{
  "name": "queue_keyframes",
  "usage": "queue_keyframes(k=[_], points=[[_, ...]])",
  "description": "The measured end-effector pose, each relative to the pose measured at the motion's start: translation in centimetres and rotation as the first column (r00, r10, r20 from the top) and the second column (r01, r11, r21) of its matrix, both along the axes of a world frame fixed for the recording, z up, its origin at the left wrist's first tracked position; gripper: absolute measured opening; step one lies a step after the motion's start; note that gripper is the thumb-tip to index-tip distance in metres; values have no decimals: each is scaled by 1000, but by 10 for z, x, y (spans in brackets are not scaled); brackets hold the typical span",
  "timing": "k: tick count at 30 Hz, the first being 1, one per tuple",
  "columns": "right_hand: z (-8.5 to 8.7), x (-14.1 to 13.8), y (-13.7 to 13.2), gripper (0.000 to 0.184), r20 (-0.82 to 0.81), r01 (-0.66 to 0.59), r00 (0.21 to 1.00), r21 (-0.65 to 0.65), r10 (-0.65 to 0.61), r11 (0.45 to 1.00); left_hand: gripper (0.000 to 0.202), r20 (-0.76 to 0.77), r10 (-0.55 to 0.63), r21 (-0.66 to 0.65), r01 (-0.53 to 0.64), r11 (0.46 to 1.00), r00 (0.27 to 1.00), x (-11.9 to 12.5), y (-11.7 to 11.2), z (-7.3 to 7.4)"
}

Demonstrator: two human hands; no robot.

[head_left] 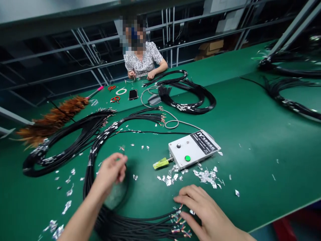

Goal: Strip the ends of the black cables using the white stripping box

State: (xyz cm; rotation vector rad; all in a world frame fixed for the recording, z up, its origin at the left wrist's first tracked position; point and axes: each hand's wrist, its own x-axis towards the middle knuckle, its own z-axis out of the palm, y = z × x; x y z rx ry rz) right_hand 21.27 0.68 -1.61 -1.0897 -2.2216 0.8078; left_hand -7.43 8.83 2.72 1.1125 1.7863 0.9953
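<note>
Two bare hands (pixel 111 172) are working over one green desk (pixel 238 130), and one co-worker (pixel 143 60) is sitting across it, two co-worker's hands (pixel 151 75) showing. Two cable bundles (pixel 86 180) are lying on the left and near side, and at least two more are curving at the right; those by the co-worker are overlapping too much for a sure count. One white box (pixel 192 147) is carrying one green button (pixel 187 158) and one black knob (pixel 178 145). Two pairs of scissors (pixel 115 99), one phone (pixel 133 94), one white ring (pixel 117 92), one grey pedal (pixel 154 100) and one feather duster (pixel 59 112) are lying about. Foil scraps (pixel 207 176) are defying any exact count.
</note>
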Motion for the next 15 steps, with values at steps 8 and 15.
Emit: queue_keyframes(k=[8, 15], points=[[-2, -3, 7, 18, -23, 1, 1000, -158, -5, 988, 28, -234, 238, 306, -161, 938, 943, -12, 25, -7], [26, -5, 30, 8, -189, -1, 979, -359, -72, 933, 11, -211, -508, 124, 538, 834, 835, 90, -83, -17]])
